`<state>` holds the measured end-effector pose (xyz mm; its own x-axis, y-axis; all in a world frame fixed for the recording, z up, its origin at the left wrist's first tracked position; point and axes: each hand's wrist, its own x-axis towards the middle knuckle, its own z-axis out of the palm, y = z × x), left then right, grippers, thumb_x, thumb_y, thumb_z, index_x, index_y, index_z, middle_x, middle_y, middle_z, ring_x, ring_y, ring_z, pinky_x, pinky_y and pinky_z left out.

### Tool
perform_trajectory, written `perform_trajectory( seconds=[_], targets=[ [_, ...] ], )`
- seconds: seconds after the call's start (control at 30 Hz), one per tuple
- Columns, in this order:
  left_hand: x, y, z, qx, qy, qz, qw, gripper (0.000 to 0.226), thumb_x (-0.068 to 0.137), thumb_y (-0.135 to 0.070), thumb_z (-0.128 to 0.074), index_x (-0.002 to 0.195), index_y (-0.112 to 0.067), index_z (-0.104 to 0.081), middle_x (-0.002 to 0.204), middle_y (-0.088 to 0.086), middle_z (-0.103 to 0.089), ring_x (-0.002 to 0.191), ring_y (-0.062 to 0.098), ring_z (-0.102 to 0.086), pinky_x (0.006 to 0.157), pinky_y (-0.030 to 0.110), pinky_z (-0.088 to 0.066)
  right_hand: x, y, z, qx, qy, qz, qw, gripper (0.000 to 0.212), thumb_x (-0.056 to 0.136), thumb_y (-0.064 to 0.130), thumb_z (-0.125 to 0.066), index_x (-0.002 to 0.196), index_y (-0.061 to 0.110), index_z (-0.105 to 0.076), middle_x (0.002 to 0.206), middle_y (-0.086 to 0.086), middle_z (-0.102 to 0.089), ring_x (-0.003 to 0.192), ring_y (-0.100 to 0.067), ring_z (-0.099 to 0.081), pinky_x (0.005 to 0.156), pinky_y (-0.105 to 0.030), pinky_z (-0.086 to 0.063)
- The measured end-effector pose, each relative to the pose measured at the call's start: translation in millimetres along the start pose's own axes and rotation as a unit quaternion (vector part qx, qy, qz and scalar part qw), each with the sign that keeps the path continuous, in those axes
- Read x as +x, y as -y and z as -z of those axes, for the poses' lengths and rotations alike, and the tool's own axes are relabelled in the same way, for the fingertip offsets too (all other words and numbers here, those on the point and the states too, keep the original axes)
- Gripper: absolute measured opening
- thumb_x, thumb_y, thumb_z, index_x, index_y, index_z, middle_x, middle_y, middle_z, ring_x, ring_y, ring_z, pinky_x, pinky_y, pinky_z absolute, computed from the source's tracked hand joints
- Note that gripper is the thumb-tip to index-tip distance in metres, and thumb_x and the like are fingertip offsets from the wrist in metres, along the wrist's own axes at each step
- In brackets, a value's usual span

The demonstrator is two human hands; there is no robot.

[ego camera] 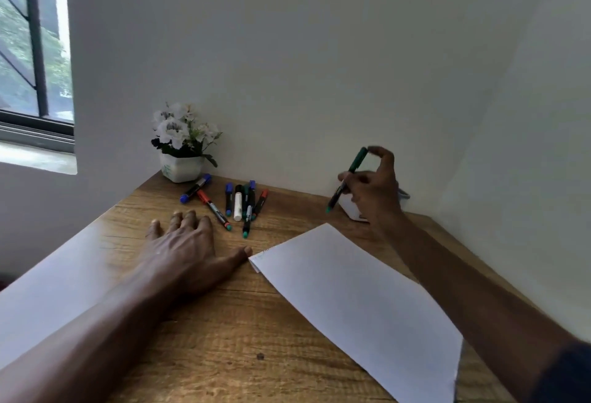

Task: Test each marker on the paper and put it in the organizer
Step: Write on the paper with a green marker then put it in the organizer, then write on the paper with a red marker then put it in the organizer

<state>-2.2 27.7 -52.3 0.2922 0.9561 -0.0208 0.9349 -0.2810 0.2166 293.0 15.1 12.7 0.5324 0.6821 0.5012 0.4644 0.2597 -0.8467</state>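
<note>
My right hand (372, 191) grips a green marker (351, 171), held tilted in the air at the back right of the desk, just above the white organizer (350, 209), which the hand mostly hides. My left hand (188, 242) lies flat on the wood with fingers spread, its thumb touching the near-left corner of the white paper (351, 294). Several capped markers (238, 203) in blue, red, green and white lie in a loose pile beyond my left hand. Faint marks show near the paper's left corner.
A white pot of white flowers (182, 143) stands in the back left corner against the wall. The wooden desk (224, 338) ends at a left edge running diagonally; a window (32, 51) is at far left. The wall closes the back and right.
</note>
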Motion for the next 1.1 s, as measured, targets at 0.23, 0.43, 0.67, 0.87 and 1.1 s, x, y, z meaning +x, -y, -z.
perform_trajectory(
  seconds=[0.23, 0.43, 0.67, 0.87, 1.1],
  targets=[
    [5, 2, -4, 0.001, -0.011, -0.004, 1.000, 0.120, 0.072, -0.097, -0.023, 0.162, -0.019, -0.013, 0.171, 0.008, -0.005, 0.158, 0.025, -0.005, 0.126, 0.054, -0.008, 82, -7, 19, -0.157, -0.085, 0.080, 0.981, 0.067, 0.089, 0.008, -0.067, 0.145, 0.034, -0.040, 0.083, 0.007, -0.066, 0.075, -0.022, -0.072, 0.075, -0.045, -0.063],
    [7, 3, -5, 0.005, -0.020, -0.005, 1.000, 0.120, 0.071, -0.098, -0.021, 0.163, -0.020, -0.012, 0.171, 0.007, -0.005, 0.158, 0.024, -0.006, 0.126, 0.053, -0.010, 107, -31, 4, -0.213, -0.081, 0.122, 0.966, 0.067, 0.091, 0.007, -0.063, 0.145, 0.035, -0.037, 0.095, -0.006, -0.073, 0.084, -0.029, -0.072, 0.082, -0.040, -0.057],
    [7, 3, -5, -0.001, -0.024, -0.004, 1.000, 0.118, 0.071, -0.098, -0.021, 0.162, -0.023, -0.013, 0.171, 0.006, -0.006, 0.158, 0.024, -0.006, 0.126, 0.052, -0.010, 126, -57, 0, -0.276, -0.081, 0.074, 0.955, 0.065, 0.091, 0.007, -0.064, 0.146, 0.031, -0.040, 0.103, -0.015, -0.072, 0.095, -0.033, -0.069, 0.082, -0.035, -0.052],
    [5, 2, -1, 0.000, -0.016, -0.009, 1.000, 0.117, 0.073, -0.096, -0.023, 0.162, -0.022, -0.012, 0.171, 0.006, -0.005, 0.158, 0.023, -0.006, 0.126, 0.052, -0.010, 120, -74, -4, -0.354, -0.053, 0.051, 0.932, 0.060, 0.089, 0.024, -0.070, 0.146, 0.030, -0.051, 0.126, -0.010, -0.071, 0.114, -0.032, -0.066, 0.089, -0.037, -0.051],
    [6, 2, -2, 0.004, -0.021, -0.007, 1.000, 0.116, 0.072, -0.097, -0.023, 0.161, -0.024, -0.015, 0.171, 0.005, -0.008, 0.157, 0.022, -0.008, 0.126, 0.052, -0.012, 131, -78, -1, -0.399, 0.013, 0.007, 0.917, 0.067, 0.085, 0.032, -0.073, 0.148, 0.023, -0.052, 0.140, -0.013, -0.062, 0.131, -0.037, -0.051, 0.107, -0.044, -0.046]
  ],
)
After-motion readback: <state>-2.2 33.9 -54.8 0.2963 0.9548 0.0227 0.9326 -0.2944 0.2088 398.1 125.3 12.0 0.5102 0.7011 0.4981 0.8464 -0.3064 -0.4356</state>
